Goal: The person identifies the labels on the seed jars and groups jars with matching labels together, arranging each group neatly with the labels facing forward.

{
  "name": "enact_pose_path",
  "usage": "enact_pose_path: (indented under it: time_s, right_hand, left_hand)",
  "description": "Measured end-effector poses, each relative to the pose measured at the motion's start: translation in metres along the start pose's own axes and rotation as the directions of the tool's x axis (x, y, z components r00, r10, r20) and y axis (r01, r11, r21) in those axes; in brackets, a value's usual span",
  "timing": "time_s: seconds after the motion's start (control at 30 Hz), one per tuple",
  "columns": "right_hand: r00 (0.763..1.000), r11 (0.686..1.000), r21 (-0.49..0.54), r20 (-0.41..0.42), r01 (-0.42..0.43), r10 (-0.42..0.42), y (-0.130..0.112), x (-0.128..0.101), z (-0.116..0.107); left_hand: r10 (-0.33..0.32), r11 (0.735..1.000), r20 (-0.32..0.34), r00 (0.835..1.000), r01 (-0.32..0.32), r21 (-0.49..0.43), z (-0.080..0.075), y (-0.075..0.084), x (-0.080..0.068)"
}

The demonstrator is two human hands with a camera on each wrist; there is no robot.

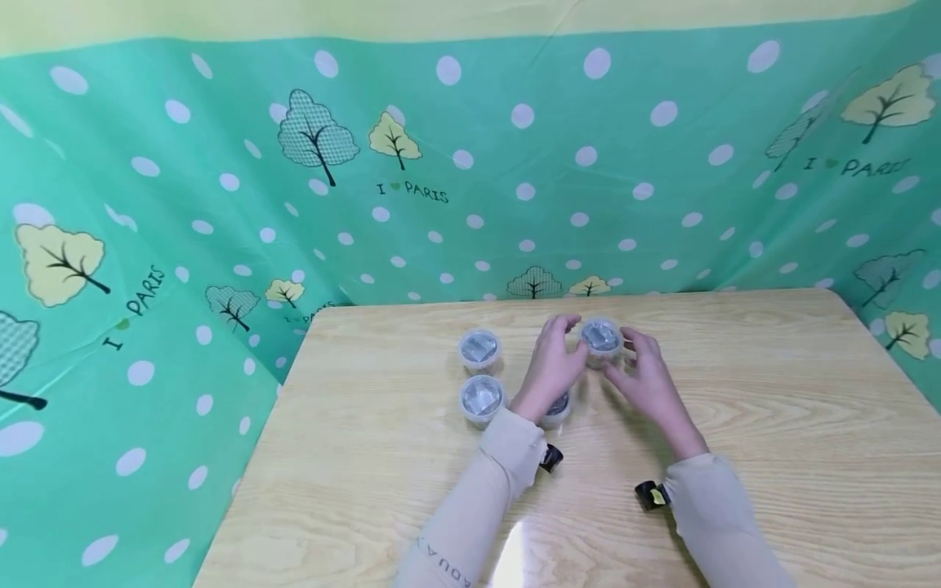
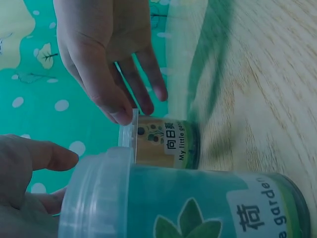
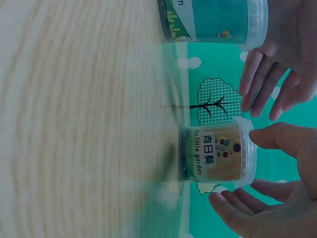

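Hands frame a small clear plastic tub with a tan "My little garden" label, standing upright toward twelve o'clock on the pale wooden table. The left hand sits at its nine o'clock, fingers loose, grasping nothing. The right hand curves at its four o'clock, open, just beside it. Three similar clear tubs stand toward nine o'clock.

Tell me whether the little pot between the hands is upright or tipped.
Upright. The pot stands with its base on the table, lid facing up; the wrist views show its side label square to the tabletop.
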State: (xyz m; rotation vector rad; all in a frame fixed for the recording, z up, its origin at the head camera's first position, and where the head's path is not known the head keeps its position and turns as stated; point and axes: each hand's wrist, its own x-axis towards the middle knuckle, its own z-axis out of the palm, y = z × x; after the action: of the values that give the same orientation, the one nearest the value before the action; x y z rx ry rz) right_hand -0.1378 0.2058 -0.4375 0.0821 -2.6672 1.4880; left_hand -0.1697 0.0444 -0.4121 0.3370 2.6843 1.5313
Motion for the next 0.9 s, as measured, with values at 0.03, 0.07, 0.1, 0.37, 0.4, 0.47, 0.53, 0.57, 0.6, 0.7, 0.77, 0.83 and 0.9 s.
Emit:
enact_pose_path:
  time_s: [0.03, 0.07, 0.1, 0.37, 0.4, 0.47, 0.53, 0.57, 0.6, 0.7, 0.77, 0.83, 0.9]
  right_hand:
    - [1.000, 1.000, 0.000, 0.004, -0.006, 0.006, 0.000, 0.000, 0.001]
    - [1.000, 1.000, -0.002, 0.006, -0.010, 0.010, 0.000, 0.000, 0.002]
    - [1.000, 1.000, -0.005, 0.007, -0.014, 0.014, 0.000, 0.001, 0.003]
    - [1.000, 0.999, -0.030, 0.021, -0.015, 0.015, -0.001, 0.004, 0.006]
    - [1.000, 0.999, -0.034, 0.023, -0.016, 0.017, -0.001, 0.004, 0.006]
    - [0.999, 0.999, -0.043, 0.029, -0.024, 0.025, -0.001, 0.005, 0.005]
    - [0.999, 0.998, -0.052, 0.036, -0.032, 0.034, -0.001, 0.006, 0.005]
    - [0.998, 0.998, -0.057, 0.039, -0.037, 0.039, -0.001, 0.006, 0.005]
    - [0.998, 0.997, -0.062, 0.041, -0.041, 0.043, -0.001, 0.007, 0.006]
    - [0.997, 0.997, -0.061, 0.048, -0.053, 0.056, 0.000, 0.009, 0.005]
    - [0.997, 0.997, -0.057, 0.044, -0.056, 0.058, 0.001, 0.010, 0.004]
    - [0.998, 0.997, -0.053, 0.038, -0.057, 0.059, 0.002, 0.011, 0.003]
    - [0.998, 0.997, -0.051, 0.025, -0.054, 0.056, 0.004, 0.011, 0.002]
  left_hand:
    - [-0.005, 1.000, 0.002, 1.000, 0.005, -0.004, 0.000, 0.000, 0.000]
    - [-0.011, 1.000, 0.005, 1.000, 0.011, -0.003, 0.001, 0.000, 0.001]
    - [-0.018, 1.000, 0.007, 1.000, 0.018, 0.000, 0.001, 0.000, 0.001]
    - [-0.087, 0.996, 0.091, 0.992, 0.089, -0.022, 0.004, 0.003, 0.007]
    - [-0.097, 0.995, 0.103, 0.990, 0.099, -0.014, 0.005, 0.003, 0.008]
    - [-0.110, 0.994, 0.118, 0.987, 0.111, -0.001, 0.006, 0.005, 0.009]
    - [-0.110, 0.994, 0.127, 0.986, 0.112, -0.002, 0.008, 0.005, 0.009]
    - [-0.109, 0.994, 0.125, 0.986, 0.109, 0.006, 0.009, 0.005, 0.010]
    - [-0.104, 0.995, 0.123, 0.987, 0.104, 0.009, 0.009, 0.005, 0.010]
    - [-0.093, 0.996, 0.119, 0.989, 0.092, 0.017, 0.010, 0.005, 0.010]
    - [-0.093, 0.995, 0.116, 0.989, 0.090, 0.034, 0.010, 0.006, 0.010]
    - [-0.098, 0.995, 0.117, 0.988, 0.092, 0.049, 0.011, 0.007, 0.010]
    - [-0.102, 0.994, 0.120, 0.987, 0.096, 0.053, 0.013, 0.007, 0.010]
